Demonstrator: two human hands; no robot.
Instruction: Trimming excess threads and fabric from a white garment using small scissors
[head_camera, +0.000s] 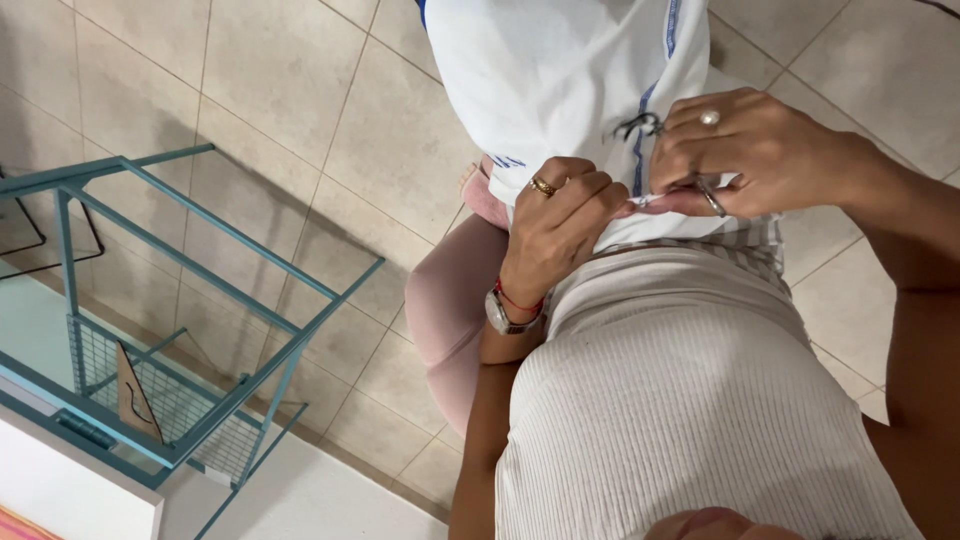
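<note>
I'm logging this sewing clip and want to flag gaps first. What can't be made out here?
Head view only:
- White cloth with blue stripes: its top is cut off by the frame edge, so its full shape is unknown.
- Small metal tool in the right hand: mostly hidden by fingers; kind unclear.
- Left hand: curled fingers hide what they pinch.
- Teal metal rack: cut off at the left edge.

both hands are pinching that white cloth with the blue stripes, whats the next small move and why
Probably draw the right hand slowly away from the cloth while the left hand keeps its pinch. The right hand presses a thin metal tool, perhaps a needle, against the edge of the white cloth, beside a small dark knot; the left grips the fold just next to it, holding it taut.
</note>
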